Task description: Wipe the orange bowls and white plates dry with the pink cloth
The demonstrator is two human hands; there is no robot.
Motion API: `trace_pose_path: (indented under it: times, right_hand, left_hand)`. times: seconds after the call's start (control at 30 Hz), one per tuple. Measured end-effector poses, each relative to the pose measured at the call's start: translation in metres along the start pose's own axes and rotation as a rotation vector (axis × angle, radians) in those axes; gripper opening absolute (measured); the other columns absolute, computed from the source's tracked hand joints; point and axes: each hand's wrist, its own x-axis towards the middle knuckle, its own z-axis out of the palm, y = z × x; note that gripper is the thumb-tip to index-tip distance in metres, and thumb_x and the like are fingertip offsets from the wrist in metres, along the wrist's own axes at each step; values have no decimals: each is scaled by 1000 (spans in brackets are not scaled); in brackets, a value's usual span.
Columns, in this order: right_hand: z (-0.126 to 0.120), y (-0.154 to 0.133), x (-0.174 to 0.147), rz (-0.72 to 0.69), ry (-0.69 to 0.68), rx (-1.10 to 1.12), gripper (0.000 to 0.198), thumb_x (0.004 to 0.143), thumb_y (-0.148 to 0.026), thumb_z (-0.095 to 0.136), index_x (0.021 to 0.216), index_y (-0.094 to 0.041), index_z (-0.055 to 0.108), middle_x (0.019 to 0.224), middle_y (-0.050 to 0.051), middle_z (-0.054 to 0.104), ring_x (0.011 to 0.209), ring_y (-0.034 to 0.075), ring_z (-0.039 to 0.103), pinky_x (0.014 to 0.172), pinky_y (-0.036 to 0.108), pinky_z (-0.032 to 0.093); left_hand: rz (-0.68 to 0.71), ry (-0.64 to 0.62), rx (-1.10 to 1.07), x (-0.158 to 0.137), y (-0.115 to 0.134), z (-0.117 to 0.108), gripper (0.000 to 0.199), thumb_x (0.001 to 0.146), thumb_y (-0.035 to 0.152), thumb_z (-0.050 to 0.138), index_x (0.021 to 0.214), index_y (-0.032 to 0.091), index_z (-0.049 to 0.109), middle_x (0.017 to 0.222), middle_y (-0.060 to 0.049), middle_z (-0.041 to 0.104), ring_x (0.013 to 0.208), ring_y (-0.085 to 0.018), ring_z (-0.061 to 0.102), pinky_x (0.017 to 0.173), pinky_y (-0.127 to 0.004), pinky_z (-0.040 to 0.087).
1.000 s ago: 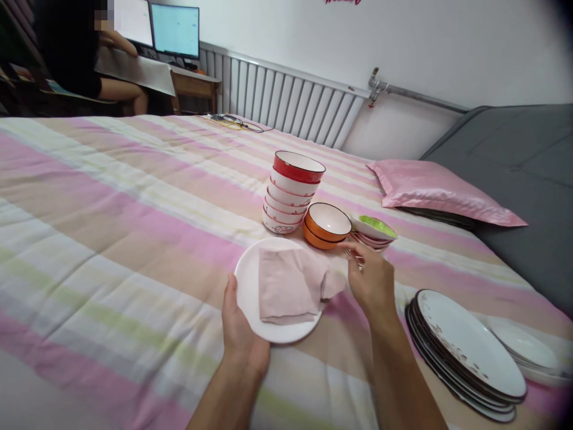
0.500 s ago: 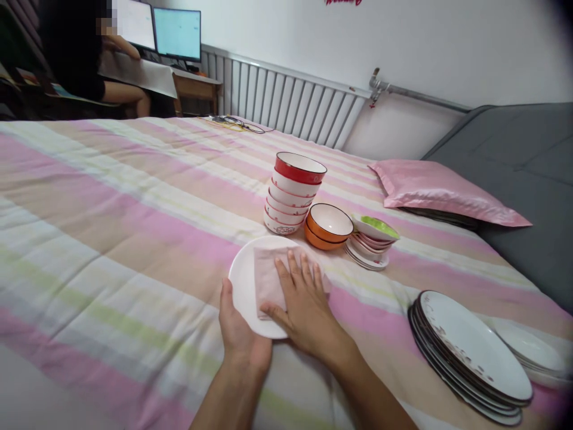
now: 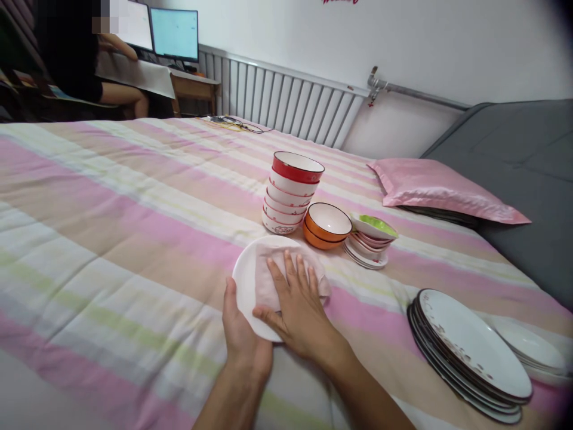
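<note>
A white plate (image 3: 244,280) is held over the bed, its face turned up towards me. My left hand (image 3: 244,337) grips its near-left edge, thumb up along the rim and the other fingers hidden underneath. On the plate lies a pale pink cloth (image 3: 265,278), rumpled and hanging a little past the right rim. My right hand (image 3: 298,304) presses flat on this cloth with its fingers spread. Just beyond the plate stand a stack of red-and-white bowls (image 3: 290,194) and a pair of orange bowls (image 3: 327,224).
Small dishes (image 3: 373,236) are stacked right of the orange bowls. Large dark-rimmed plates (image 3: 474,346) and smaller white plates (image 3: 530,346) stand at the right. A pink pillow (image 3: 443,185) lies by the grey headboard (image 3: 519,155). Someone (image 3: 71,54) sits at a desk, back left.
My right hand has slid slightly left and down across the plate. The cloth under it has become more wrinkled. The left hand keeps its hold on the plate.
</note>
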Motion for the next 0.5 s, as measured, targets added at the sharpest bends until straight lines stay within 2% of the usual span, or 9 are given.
trace_pose_path:
  times: [0.3,0.5]
  right_hand:
    - [3,5,4,-32,103,-13,81,88,-67,36,152,-23,12,160,10,0,144,33,-9,114,61,8]
    - [5,8,9,-17,168,-16,73,93,-58,32,152,-20,12,159,11,1,146,30,-6,114,61,9]
  left_hand:
    - [25,31,87,-4,-2,0,49,89,46,48,123,14,62,115,-13,70,111,-28,63,101,-40,47]
    - [13,16,45,-4,-7,-1,47,88,44,52,125,17,62,118,-12,69,113,-27,62,102,-38,46]
